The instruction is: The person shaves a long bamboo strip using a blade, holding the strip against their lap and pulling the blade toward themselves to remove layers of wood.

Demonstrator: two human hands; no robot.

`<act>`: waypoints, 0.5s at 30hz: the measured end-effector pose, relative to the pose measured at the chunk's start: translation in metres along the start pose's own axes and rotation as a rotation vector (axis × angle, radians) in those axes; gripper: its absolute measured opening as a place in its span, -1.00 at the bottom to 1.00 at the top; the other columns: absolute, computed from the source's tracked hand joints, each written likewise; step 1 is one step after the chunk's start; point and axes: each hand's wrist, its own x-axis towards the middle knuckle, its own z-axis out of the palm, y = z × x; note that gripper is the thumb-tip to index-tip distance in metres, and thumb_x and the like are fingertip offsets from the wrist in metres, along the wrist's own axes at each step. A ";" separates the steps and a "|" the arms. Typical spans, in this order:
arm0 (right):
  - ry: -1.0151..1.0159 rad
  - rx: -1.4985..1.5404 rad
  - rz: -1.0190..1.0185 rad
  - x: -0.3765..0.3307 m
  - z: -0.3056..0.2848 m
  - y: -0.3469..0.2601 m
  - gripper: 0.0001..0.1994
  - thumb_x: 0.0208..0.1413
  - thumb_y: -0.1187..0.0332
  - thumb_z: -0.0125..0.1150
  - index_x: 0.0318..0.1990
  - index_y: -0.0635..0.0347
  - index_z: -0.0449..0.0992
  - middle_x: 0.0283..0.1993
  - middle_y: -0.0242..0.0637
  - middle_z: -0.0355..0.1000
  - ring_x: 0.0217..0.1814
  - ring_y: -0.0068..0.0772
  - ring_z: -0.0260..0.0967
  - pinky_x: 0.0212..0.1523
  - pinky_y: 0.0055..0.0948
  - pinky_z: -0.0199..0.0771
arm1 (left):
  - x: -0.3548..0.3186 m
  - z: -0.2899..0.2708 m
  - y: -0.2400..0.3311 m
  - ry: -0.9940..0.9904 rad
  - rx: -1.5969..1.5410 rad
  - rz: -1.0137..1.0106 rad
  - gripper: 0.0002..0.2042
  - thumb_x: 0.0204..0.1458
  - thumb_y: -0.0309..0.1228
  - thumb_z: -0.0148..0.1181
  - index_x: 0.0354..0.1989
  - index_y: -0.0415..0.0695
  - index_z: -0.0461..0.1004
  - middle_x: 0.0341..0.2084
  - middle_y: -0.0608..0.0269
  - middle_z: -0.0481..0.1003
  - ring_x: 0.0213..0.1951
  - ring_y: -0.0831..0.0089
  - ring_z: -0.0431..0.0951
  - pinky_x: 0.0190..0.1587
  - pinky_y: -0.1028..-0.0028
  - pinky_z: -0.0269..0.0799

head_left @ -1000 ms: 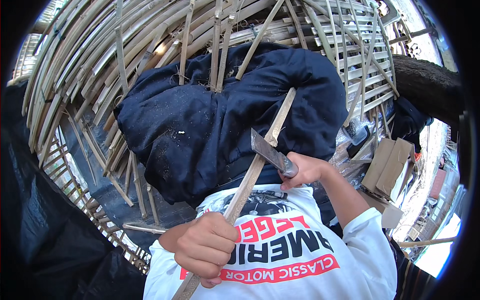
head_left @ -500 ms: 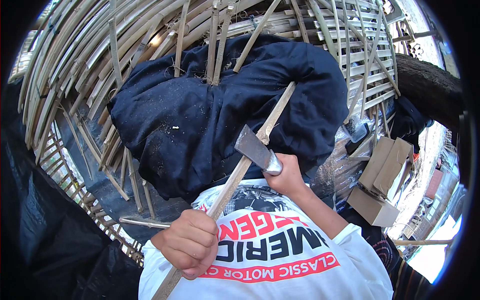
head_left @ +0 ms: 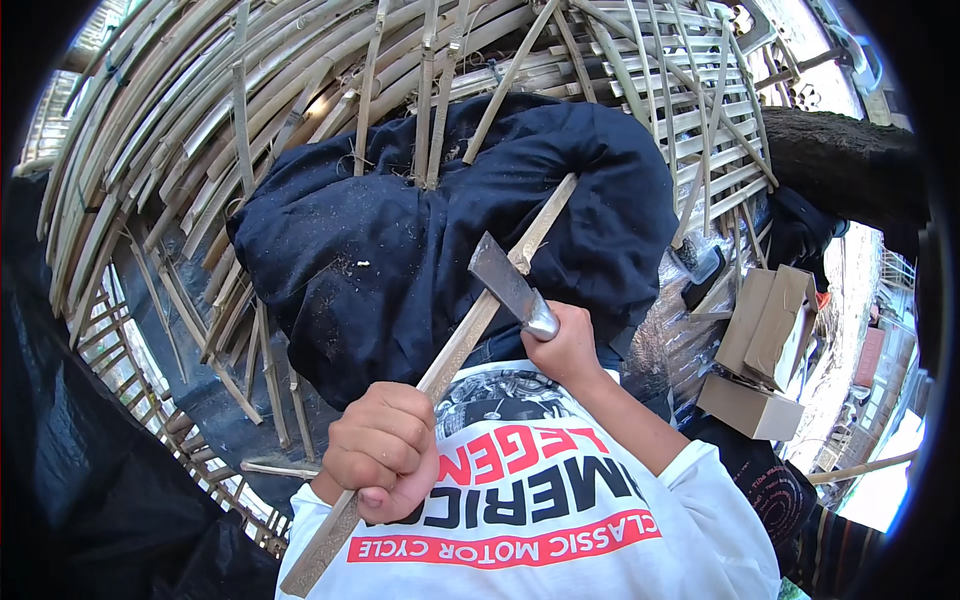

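Observation:
A long, pale bamboo strip (head_left: 455, 352) runs slantwise from the lower left up across my lap. My left hand (head_left: 385, 452) is wrapped round its lower part in a fist. My right hand (head_left: 563, 343) grips a broad metal blade (head_left: 503, 283) by its rounded metal socket; any handle beyond is hidden in the fist. The blade lies across the strip, its edge against the wood, near a raised joint. The strip's far end rests on the dark cloth (head_left: 350, 240) over my legs.
Many split bamboo strips (head_left: 170, 130) lie stacked at the far left. A slatted bamboo panel (head_left: 715, 130) is at the far right, near a dark log (head_left: 850, 165). An open cardboard box (head_left: 765, 330) sits on the right. Black sheeting (head_left: 110, 440) covers the left side.
The strip has slid slightly down toward me with my left hand round it. The blade stays against the strip and has shifted little.

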 end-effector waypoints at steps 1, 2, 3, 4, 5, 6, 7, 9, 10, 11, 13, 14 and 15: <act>-0.006 -0.012 0.001 0.000 0.000 -0.001 -0.89 -0.19 0.47 0.22 -0.50 0.34 0.46 -0.58 0.06 0.38 -0.47 0.19 0.41 -0.47 -0.27 0.37 | 0.000 -0.001 0.000 0.001 -0.001 0.013 -0.56 0.16 -0.33 -0.04 -0.78 0.05 0.02 -0.97 0.51 0.09 -0.93 0.69 0.01 -0.83 0.63 -0.04; -0.005 -0.016 -0.012 0.000 -0.001 -0.002 -0.89 -0.19 0.47 0.22 -0.50 0.34 0.46 -0.58 0.06 0.38 -0.47 0.19 0.41 -0.47 -0.27 0.37 | 0.000 -0.002 -0.001 0.005 -0.015 0.005 -0.57 0.15 -0.34 -0.04 -0.78 0.05 0.02 -0.97 0.51 0.09 -0.93 0.69 0.01 -0.83 0.63 -0.05; -0.011 -0.011 0.000 -0.001 -0.001 -0.002 -0.88 -0.19 0.47 0.22 -0.51 0.35 0.45 -0.59 0.06 0.38 -0.49 0.17 0.41 -0.48 -0.27 0.36 | 0.000 -0.003 0.000 0.010 -0.023 -0.009 -0.57 0.15 -0.34 -0.04 -0.78 0.05 0.02 -0.97 0.50 0.09 -0.93 0.69 0.01 -0.83 0.62 -0.05; -0.018 -0.005 0.012 -0.001 -0.002 -0.002 -0.88 -0.19 0.47 0.22 -0.52 0.36 0.45 -0.60 0.06 0.37 -0.50 0.16 0.41 -0.49 -0.26 0.35 | -0.002 -0.003 0.000 0.003 -0.036 0.008 -0.57 0.14 -0.34 -0.04 -0.78 0.05 0.02 -0.96 0.49 0.10 -0.93 0.69 0.02 -0.83 0.62 -0.06; -0.022 -0.006 0.004 0.000 -0.004 -0.003 -0.88 -0.19 0.47 0.22 -0.52 0.36 0.45 -0.60 0.06 0.37 -0.50 0.16 0.41 -0.49 -0.26 0.35 | -0.001 -0.002 0.000 0.004 -0.031 0.015 -0.57 0.14 -0.34 -0.04 -0.78 0.05 0.02 -0.96 0.49 0.10 -0.93 0.69 0.02 -0.83 0.62 -0.06; -0.032 -0.006 0.011 -0.001 -0.004 -0.003 -0.87 -0.19 0.46 0.23 -0.52 0.36 0.45 -0.60 0.06 0.37 -0.52 0.13 0.41 -0.49 -0.27 0.35 | 0.000 -0.002 0.000 0.012 -0.040 -0.001 -0.57 0.14 -0.34 -0.04 -0.78 0.05 0.03 -0.96 0.49 0.10 -0.93 0.69 0.02 -0.83 0.62 -0.06; -0.041 -0.006 0.019 -0.001 -0.004 -0.003 -0.86 -0.18 0.46 0.24 -0.52 0.36 0.45 -0.60 0.05 0.37 -0.53 0.11 0.41 -0.49 -0.27 0.34 | 0.001 -0.002 0.000 0.019 -0.050 -0.017 -0.57 0.15 -0.33 -0.03 -0.78 0.05 0.03 -0.95 0.49 0.10 -0.93 0.69 0.02 -0.83 0.62 -0.05; -0.053 0.005 0.012 0.000 -0.004 -0.003 -0.85 -0.16 0.44 0.25 -0.52 0.36 0.44 -0.60 0.05 0.38 -0.53 0.10 0.42 -0.49 -0.28 0.35 | 0.003 -0.005 0.002 0.005 -0.026 -0.013 -0.57 0.16 -0.31 -0.03 -0.77 0.04 0.02 -0.95 0.50 0.09 -0.92 0.69 0.01 -0.82 0.62 -0.06; -0.061 0.015 0.008 0.001 -0.004 -0.003 -0.84 -0.14 0.43 0.27 -0.53 0.36 0.44 -0.59 0.04 0.39 -0.52 0.09 0.43 -0.48 -0.29 0.36 | 0.005 -0.007 0.003 0.008 -0.022 -0.049 -0.56 0.17 -0.30 -0.02 -0.76 0.04 0.02 -0.95 0.50 0.09 -0.92 0.69 0.01 -0.82 0.63 -0.06; -0.059 0.022 0.011 0.002 -0.005 -0.002 -0.84 -0.14 0.43 0.27 -0.53 0.36 0.44 -0.59 0.04 0.39 -0.52 0.09 0.43 -0.48 -0.29 0.36 | 0.006 -0.008 0.004 0.009 -0.019 -0.086 -0.56 0.18 -0.29 -0.02 -0.76 0.04 0.02 -0.95 0.51 0.09 -0.92 0.68 0.00 -0.82 0.63 -0.07; -0.115 0.023 -0.029 0.002 -0.007 0.000 -0.83 -0.10 0.42 0.31 -0.44 0.34 0.48 -0.54 -0.01 0.46 -0.49 0.02 0.48 -0.43 -0.34 0.41 | 0.010 -0.011 0.004 -0.010 0.004 -0.108 -0.55 0.20 -0.27 -0.03 -0.75 0.05 0.02 -0.95 0.52 0.08 -0.92 0.69 0.00 -0.82 0.64 -0.07; -0.111 0.034 -0.026 0.003 -0.009 -0.002 -0.83 -0.10 0.42 0.31 -0.44 0.34 0.48 -0.54 -0.01 0.46 -0.49 0.02 0.48 -0.43 -0.34 0.41 | 0.013 -0.011 0.004 -0.009 0.004 -0.120 -0.55 0.21 -0.26 -0.03 -0.75 0.05 0.02 -0.95 0.52 0.08 -0.92 0.69 0.00 -0.82 0.64 -0.07; -0.115 0.092 -0.007 0.003 -0.013 -0.006 -0.80 -0.11 0.41 0.35 -0.35 0.32 0.51 -0.46 0.01 0.50 -0.41 0.03 0.52 -0.39 -0.32 0.46 | 0.015 -0.011 0.004 -0.004 0.006 -0.132 -0.55 0.22 -0.25 -0.04 -0.75 0.06 0.03 -0.95 0.52 0.08 -0.92 0.70 -0.01 -0.82 0.64 -0.07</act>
